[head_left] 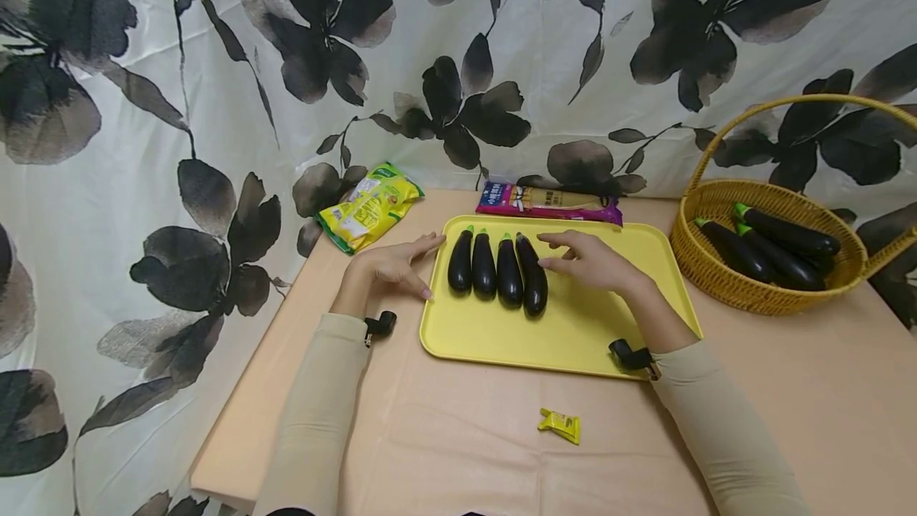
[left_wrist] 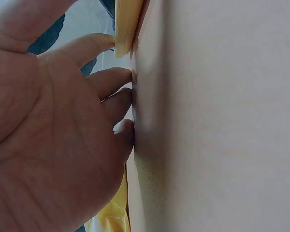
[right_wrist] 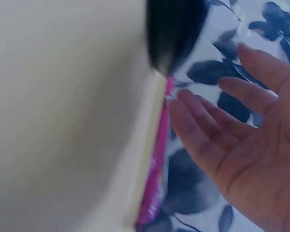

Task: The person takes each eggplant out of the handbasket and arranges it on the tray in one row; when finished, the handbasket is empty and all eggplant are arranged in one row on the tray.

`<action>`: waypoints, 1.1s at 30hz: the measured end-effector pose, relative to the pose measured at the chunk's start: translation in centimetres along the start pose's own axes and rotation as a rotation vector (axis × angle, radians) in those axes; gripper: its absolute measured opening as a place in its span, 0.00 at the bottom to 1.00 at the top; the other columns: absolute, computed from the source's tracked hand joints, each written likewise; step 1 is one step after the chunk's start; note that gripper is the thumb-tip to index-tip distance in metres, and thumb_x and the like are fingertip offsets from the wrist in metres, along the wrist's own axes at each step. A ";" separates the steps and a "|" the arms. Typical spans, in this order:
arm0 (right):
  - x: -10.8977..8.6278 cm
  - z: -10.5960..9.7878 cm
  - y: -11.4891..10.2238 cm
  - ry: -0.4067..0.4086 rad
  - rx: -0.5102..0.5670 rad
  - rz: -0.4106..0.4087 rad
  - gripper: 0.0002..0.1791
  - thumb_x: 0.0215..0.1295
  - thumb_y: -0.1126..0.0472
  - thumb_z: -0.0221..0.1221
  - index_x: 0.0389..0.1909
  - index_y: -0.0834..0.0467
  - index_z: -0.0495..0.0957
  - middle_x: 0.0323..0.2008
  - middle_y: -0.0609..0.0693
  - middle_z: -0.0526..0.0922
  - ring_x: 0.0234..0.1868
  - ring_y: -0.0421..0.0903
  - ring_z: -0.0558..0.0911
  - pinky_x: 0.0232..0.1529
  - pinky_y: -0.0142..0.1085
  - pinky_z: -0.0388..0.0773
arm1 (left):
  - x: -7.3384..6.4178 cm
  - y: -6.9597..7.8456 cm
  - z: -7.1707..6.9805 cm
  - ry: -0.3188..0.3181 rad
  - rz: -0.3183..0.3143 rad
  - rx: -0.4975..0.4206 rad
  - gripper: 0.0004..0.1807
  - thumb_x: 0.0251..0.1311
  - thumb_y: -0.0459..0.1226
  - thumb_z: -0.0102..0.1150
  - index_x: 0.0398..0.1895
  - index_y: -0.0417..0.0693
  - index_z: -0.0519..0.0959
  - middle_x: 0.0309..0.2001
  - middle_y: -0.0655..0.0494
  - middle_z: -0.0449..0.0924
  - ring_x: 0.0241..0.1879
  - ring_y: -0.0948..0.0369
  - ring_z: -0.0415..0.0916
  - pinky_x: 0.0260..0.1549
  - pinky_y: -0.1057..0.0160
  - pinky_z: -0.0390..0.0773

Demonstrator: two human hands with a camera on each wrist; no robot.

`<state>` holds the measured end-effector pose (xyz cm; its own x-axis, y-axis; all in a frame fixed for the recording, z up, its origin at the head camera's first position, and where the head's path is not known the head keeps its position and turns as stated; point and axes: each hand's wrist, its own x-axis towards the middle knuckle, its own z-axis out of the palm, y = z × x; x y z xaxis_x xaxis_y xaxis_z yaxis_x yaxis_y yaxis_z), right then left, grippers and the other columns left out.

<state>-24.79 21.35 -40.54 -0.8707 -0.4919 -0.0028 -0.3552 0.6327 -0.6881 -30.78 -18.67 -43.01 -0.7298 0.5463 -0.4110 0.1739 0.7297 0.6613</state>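
Several dark eggplants [head_left: 509, 273] lie side by side on the left half of a yellow tray [head_left: 595, 341], green stem ends toward the back. My left hand [head_left: 390, 265] is at the tray's left edge, its fingers spread and loosely bent. In the left wrist view, fingertips of the left hand [left_wrist: 62, 121] touch the table and the tray's rim. Over the tray, just right of the rightmost eggplant [head_left: 533, 281], hovers my right hand [head_left: 591, 261], fingers relaxed and nothing in them. The right wrist view shows that right hand [right_wrist: 246, 130] beside a blurred eggplant [right_wrist: 176, 29].
A wicker basket [head_left: 766, 301] with several eggplants [head_left: 781, 245] stands on the right. Behind the tray lie a purple packet [head_left: 548, 204] and a yellow-green bag [head_left: 372, 209]. One small yellow wrapper [head_left: 561, 425] is in front. A floral curtain [head_left: 430, 46] hangs behind the table.
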 end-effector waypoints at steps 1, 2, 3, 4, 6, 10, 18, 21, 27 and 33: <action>-0.2 -0.5 -0.1 0.042 -0.026 -0.015 0.32 0.77 0.51 0.60 0.76 0.59 0.69 0.67 0.65 0.76 0.53 0.57 0.84 0.52 0.52 0.82 | 0.0 0.0 0.0 -0.001 0.000 -0.001 0.72 0.40 0.53 0.86 0.86 0.68 0.47 0.86 0.62 0.32 0.85 0.58 0.26 0.83 0.46 0.33; -0.4 -0.9 -0.2 0.077 -0.034 -0.026 0.31 0.77 0.51 0.60 0.76 0.58 0.69 0.68 0.64 0.75 0.54 0.58 0.84 0.53 0.53 0.82 | 0.0 0.0 0.0 -0.002 -0.001 -0.004 0.72 0.40 0.53 0.86 0.86 0.68 0.47 0.86 0.62 0.32 0.85 0.58 0.26 0.83 0.47 0.34; -0.7 -1.4 -0.3 0.111 -0.042 -0.033 0.31 0.78 0.51 0.59 0.76 0.58 0.68 0.68 0.64 0.75 0.56 0.60 0.82 0.54 0.56 0.81 | -0.1 0.1 0.0 -0.003 -0.002 -0.005 0.72 0.40 0.53 0.86 0.86 0.68 0.47 0.86 0.62 0.32 0.85 0.58 0.26 0.83 0.47 0.34; -1.0 -2.0 -0.4 0.143 -0.047 -0.034 0.31 0.78 0.51 0.59 0.76 0.57 0.68 0.68 0.63 0.74 0.57 0.60 0.81 0.55 0.57 0.80 | -0.1 0.1 0.0 -0.005 -0.002 -0.004 0.72 0.40 0.53 0.86 0.86 0.67 0.46 0.86 0.62 0.32 0.85 0.58 0.26 0.83 0.47 0.34; -1.7 -3.1 -0.5 0.202 -0.062 -0.030 0.31 0.78 0.50 0.59 0.77 0.55 0.68 0.68 0.61 0.72 0.61 0.61 0.78 0.59 0.60 0.78 | -0.1 0.1 0.0 -0.007 -0.005 -0.003 0.72 0.40 0.53 0.86 0.86 0.68 0.46 0.86 0.62 0.32 0.85 0.58 0.26 0.83 0.47 0.34; -3.2 -5.0 -0.4 0.298 -0.085 -0.040 0.31 0.78 0.52 0.59 0.77 0.54 0.68 0.68 0.62 0.71 0.66 0.63 0.73 0.62 0.65 0.73 | -0.1 0.1 0.0 -0.005 -0.006 0.005 0.71 0.41 0.53 0.86 0.86 0.68 0.46 0.86 0.62 0.32 0.85 0.58 0.26 0.83 0.46 0.35; -6.1 -7.9 1.3 0.427 -0.123 0.010 0.30 0.79 0.53 0.58 0.77 0.54 0.67 0.70 0.65 0.69 0.63 0.68 0.72 0.60 0.70 0.72 | 0.0 0.0 0.0 -0.001 -0.006 -0.002 0.71 0.41 0.53 0.86 0.85 0.68 0.47 0.86 0.62 0.32 0.85 0.58 0.27 0.83 0.46 0.34; -7.1 -9.0 2.5 0.480 -0.157 0.051 0.30 0.79 0.51 0.57 0.78 0.53 0.67 0.70 0.66 0.70 0.59 0.67 0.73 0.56 0.68 0.72 | 0.0 0.0 0.1 -0.002 0.003 -0.002 0.71 0.40 0.53 0.86 0.86 0.68 0.46 0.86 0.61 0.32 0.85 0.57 0.27 0.83 0.46 0.34; -9.0 -10.8 4.5 0.584 -0.160 0.155 0.30 0.80 0.51 0.54 0.79 0.52 0.65 0.70 0.67 0.69 0.62 0.69 0.71 0.58 0.70 0.69 | 0.0 0.2 0.0 0.000 -0.006 -0.005 0.72 0.39 0.54 0.87 0.86 0.68 0.46 0.86 0.62 0.32 0.85 0.58 0.27 0.83 0.46 0.34; -10.1 -11.6 5.7 0.618 -0.170 0.197 0.31 0.81 0.51 0.53 0.79 0.55 0.64 0.71 0.69 0.66 0.61 0.71 0.71 0.57 0.70 0.70 | 0.0 0.3 0.0 0.001 -0.011 0.009 0.73 0.38 0.55 0.86 0.86 0.69 0.46 0.86 0.63 0.32 0.85 0.59 0.27 0.83 0.47 0.35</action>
<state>-21.95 36.84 -36.00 -0.9415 0.0437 0.3342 -0.1742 0.7858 -0.5934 -30.73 -18.51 -42.80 -0.7327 0.5374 -0.4176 0.1717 0.7397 0.6507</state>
